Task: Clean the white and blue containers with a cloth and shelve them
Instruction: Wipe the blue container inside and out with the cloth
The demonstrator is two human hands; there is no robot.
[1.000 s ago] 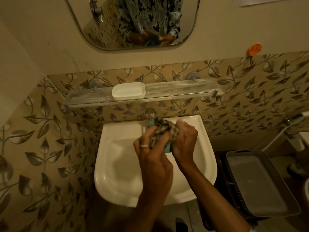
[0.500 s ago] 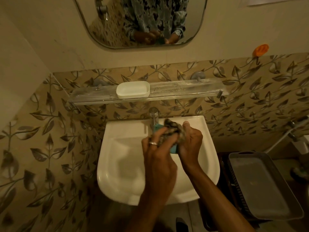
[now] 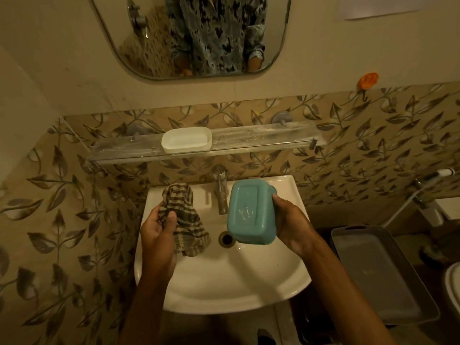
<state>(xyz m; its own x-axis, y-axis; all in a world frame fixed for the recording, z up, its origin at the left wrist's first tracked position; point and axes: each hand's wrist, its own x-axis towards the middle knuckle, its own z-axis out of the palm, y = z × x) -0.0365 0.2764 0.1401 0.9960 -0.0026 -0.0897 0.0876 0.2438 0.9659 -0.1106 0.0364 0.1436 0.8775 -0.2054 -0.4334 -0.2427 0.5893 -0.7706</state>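
My right hand (image 3: 291,225) holds the blue container (image 3: 250,211) over the sink, its underside turned toward me. My left hand (image 3: 159,232) grips a brown checked cloth (image 3: 185,217) that hangs down over the left of the basin. The two hands are apart, with the tap between them. The white container (image 3: 186,139) stands on the glass shelf (image 3: 261,140) above the sink, left of the shelf's middle.
A white sink (image 3: 231,287) with a metal tap (image 3: 220,190) is below the shelf. A mirror (image 3: 194,36) hangs above. A grey tray (image 3: 380,272) on a dark basket stands to the right, next to a hose sprayer (image 3: 438,175). An orange hook (image 3: 368,80) is on the wall.
My hands were together, rubbing the cloth on the blue container. They have now parted: the left took the cloth leftward, the right holds the container alone.
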